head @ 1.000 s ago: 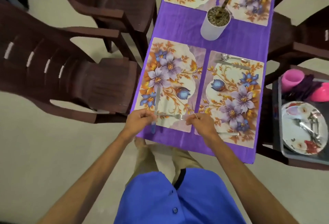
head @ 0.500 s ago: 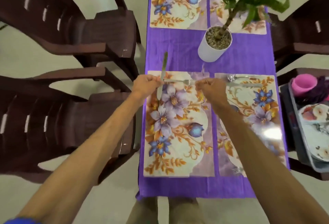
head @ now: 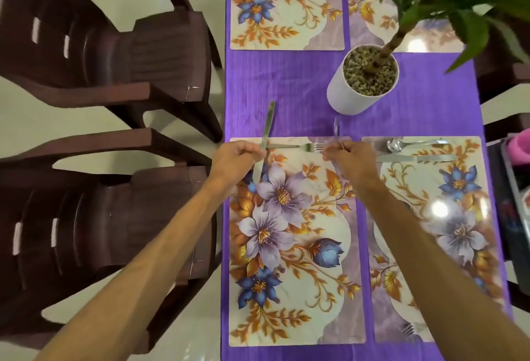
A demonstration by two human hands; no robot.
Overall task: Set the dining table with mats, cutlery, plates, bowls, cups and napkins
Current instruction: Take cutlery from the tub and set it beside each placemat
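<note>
Bench (head: 286, 88): purple cloth, running up the frame centre.
Near mat (head: 295, 246): floral, centre of frame.
Left grip (head: 236, 157): fingers curled round knife (head: 265, 137), at the mat's upper left corner; blade points to the frame top. Fork (head: 298, 146) handle meets this hand.
Right grip (head: 348, 155): pinches spoon (head: 336, 128), blurred, at the mat's upper right corner, fork tines just beside it.

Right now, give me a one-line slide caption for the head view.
Left hand holds a knife, right hand a spoon, over a floral mat.
</note>
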